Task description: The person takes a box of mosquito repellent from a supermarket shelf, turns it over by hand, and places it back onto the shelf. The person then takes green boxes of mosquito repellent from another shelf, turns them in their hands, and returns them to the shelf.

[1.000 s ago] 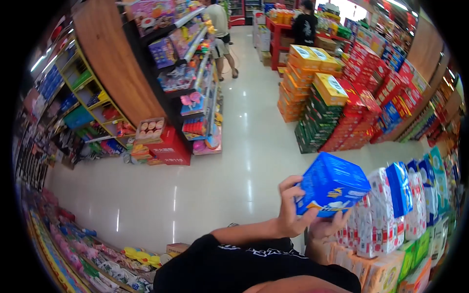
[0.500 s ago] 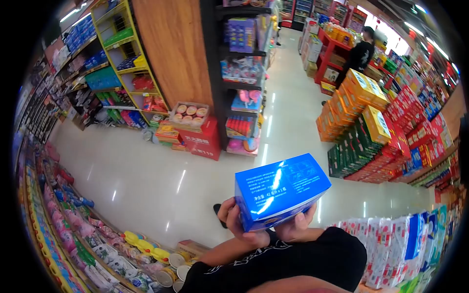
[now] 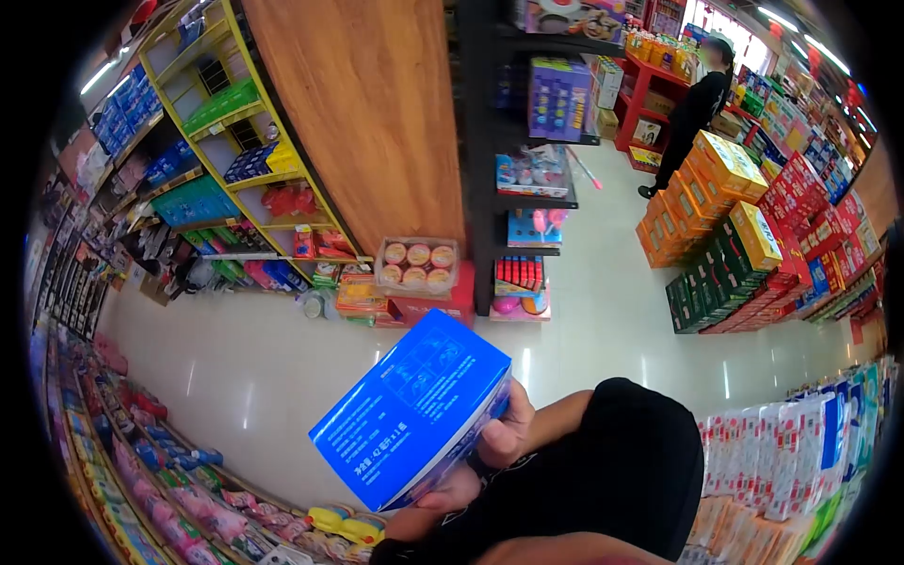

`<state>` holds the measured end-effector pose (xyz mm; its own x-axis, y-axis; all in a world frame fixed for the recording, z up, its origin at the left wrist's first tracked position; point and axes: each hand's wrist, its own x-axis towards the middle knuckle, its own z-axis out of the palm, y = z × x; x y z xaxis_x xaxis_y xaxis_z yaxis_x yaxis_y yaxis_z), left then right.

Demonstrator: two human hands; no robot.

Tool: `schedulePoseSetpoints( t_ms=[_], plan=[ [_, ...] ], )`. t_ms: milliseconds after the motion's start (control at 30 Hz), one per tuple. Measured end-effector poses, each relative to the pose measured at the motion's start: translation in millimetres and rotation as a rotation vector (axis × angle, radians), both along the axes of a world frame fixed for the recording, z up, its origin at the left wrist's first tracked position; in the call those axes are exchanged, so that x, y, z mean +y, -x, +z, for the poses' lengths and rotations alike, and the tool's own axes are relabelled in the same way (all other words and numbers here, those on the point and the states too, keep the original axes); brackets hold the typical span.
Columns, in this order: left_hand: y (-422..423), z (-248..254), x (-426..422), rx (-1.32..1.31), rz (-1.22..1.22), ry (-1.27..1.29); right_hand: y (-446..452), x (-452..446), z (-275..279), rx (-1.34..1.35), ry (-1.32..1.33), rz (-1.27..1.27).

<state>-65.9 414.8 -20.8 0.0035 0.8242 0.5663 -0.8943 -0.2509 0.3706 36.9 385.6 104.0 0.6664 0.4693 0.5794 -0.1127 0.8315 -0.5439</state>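
A blue box (image 3: 414, 405) with white print is held in front of my body, tilted, its printed face toward the camera. My right hand (image 3: 507, 428) grips its right end, fingers bent round the edge. Under the lower edge, my left hand (image 3: 452, 490) supports the box; most of its fingers are hidden behind it. Both forearms come from black sleeves.
A shelf with yellow posts (image 3: 273, 132) and a wooden pillar (image 3: 363, 113) stand ahead. Round tubs (image 3: 417, 264) sit on a red box. Stacked cartons (image 3: 720, 254) and a person in black (image 3: 695, 108) are at right. Packaged rolls (image 3: 772, 452) lie lower right.
The view has swung to the right-hand aisle's left side, and the blue box has moved left and turned, showing its printed face. Both hands still hold it. The person in black now stands side-on.
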Motion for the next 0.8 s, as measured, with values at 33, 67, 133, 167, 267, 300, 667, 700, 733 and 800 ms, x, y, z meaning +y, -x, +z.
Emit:
schedulePoseSetpoints(
  t_ms=[33, 67, 133, 167, 267, 300, 667, 700, 733, 800],
  plan=[
    [12, 1, 19, 0.003, 0.007, -0.010, 8, 21, 0, -0.031, 0.004, 0.011],
    [24, 2, 41, 0.017, 0.044, -0.023, 19, 45, -5, -0.061, -0.028, -0.005],
    [42, 16, 82, 0.020, 0.164, -0.068, 42, 94, -14, -0.120, -0.094, -0.034],
    [49, 24, 103, 0.024, 0.257, -0.103, 56, 119, -20, -0.142, -0.129, -0.052],
    [76, 68, 187, 0.058, 0.527, -0.247, 109, 189, -21, -0.114, -0.107, -0.034],
    [85, 79, 214, 0.067, 0.607, -0.286, 123, 210, -23, -0.106, -0.065, -0.024],
    [238, 145, 477, 0.182, 1.178, -0.312, 296, 467, 14, 0.057, -0.111, 0.085],
    [248, 143, 494, 0.196, 1.276, -0.255, 306, 486, 13, 0.067, -0.121, 0.099],
    [261, 139, 510, 0.208, 1.374, -0.197, 318, 506, 10, 0.078, -0.130, 0.113],
    [283, 128, 546, 0.207, 1.432, -0.160, 341, 547, -6, 0.106, -0.140, 0.152]
  ],
)
